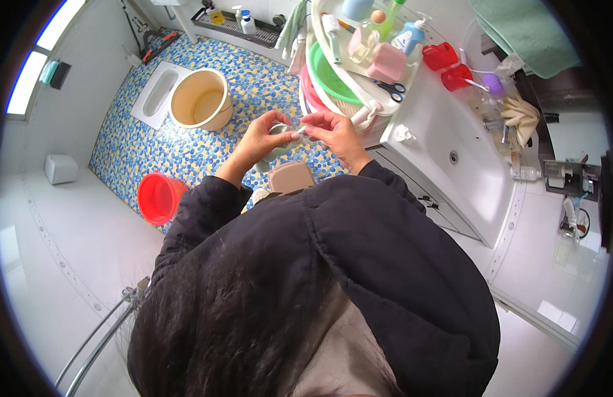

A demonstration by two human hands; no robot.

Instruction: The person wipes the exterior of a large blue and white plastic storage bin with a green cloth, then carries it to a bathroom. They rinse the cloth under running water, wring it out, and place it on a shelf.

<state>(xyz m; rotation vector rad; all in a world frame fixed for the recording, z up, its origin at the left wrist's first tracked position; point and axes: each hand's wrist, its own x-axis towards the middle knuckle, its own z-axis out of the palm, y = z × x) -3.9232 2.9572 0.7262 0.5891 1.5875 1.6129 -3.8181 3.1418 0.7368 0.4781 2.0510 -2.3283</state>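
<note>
My left hand (269, 138) holds a pale green item (285, 141), perhaps cloth or plastic, whose lower part hangs below the fingers. A small white piece (302, 129) is pinched between the fingertips of my right hand (332, 133), close beside the left thumb. Below both hands a brownish-pink lidded item (290, 177) shows in front of my dark jacket. To the right, crumpled white tissue (403, 133) lies on the corner of the white washbasin (477, 183). Blue-handled scissors (392, 90) rest on the washing machine's top.
A cream bucket (202, 99) stands beside a squat toilet (160, 94) on the pebble-patterned floor; a red bucket (158, 198) is at the left. Bottles, a pink box (387, 63) and a green basin (331, 74) crowd the upper right. Red cups (439, 55) stand by the basin's edge.
</note>
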